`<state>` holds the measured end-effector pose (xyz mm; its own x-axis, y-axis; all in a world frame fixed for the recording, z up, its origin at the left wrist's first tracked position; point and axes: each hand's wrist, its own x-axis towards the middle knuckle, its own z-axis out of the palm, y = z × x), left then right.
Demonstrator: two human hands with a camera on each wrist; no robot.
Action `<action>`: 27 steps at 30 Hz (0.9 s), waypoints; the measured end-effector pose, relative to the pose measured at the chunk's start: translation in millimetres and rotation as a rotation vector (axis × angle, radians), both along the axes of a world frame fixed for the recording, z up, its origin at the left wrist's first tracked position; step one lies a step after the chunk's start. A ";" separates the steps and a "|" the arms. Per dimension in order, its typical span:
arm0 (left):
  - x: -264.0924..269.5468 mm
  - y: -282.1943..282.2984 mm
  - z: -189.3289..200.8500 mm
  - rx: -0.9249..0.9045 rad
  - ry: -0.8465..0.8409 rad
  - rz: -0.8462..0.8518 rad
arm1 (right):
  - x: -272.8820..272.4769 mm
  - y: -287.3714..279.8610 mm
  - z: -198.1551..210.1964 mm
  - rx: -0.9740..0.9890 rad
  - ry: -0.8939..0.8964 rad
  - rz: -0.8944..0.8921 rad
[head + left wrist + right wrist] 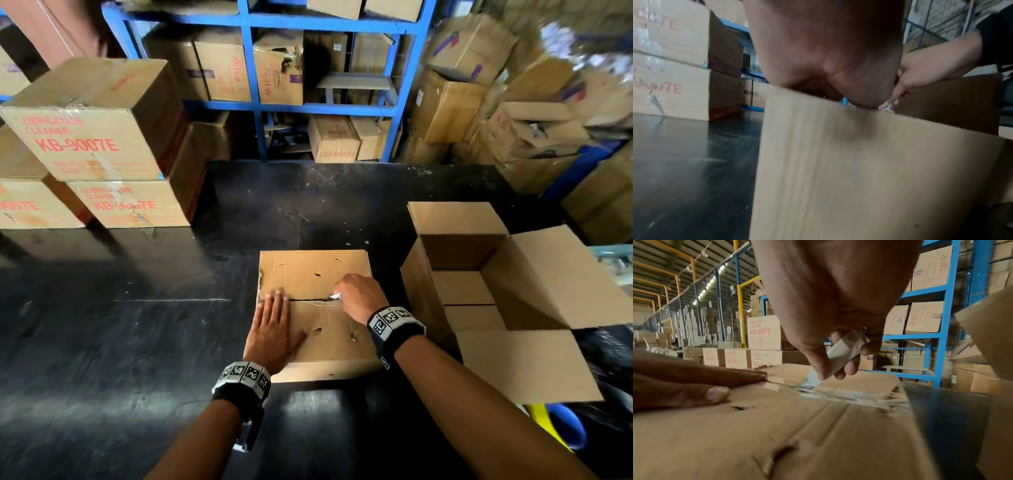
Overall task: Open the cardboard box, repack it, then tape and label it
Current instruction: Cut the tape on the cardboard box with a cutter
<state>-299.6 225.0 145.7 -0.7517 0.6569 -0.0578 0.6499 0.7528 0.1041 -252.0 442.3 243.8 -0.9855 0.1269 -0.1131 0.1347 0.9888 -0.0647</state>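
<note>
A closed, dented cardboard box sits on the black table in front of me, its top seam covered by clear tape. My left hand lies flat on the box top, fingers straight, near the seam's left end. My right hand grips a white box cutter, and its blade is set into the taped seam. In the left wrist view the box's side fills the frame under my left palm, with the right hand behind.
An open cardboard box with its flaps spread stands to the right of the closed one. Stacked boxes printed KB-9007E occupy the table's left rear. Blue shelving loaded with cartons runs behind, and more cartons are piled at the right.
</note>
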 end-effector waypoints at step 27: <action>7.6 0.6 6.5 0.019 0.014 0.071 | 49.7 78.9 64.2 0.344 -0.204 -0.076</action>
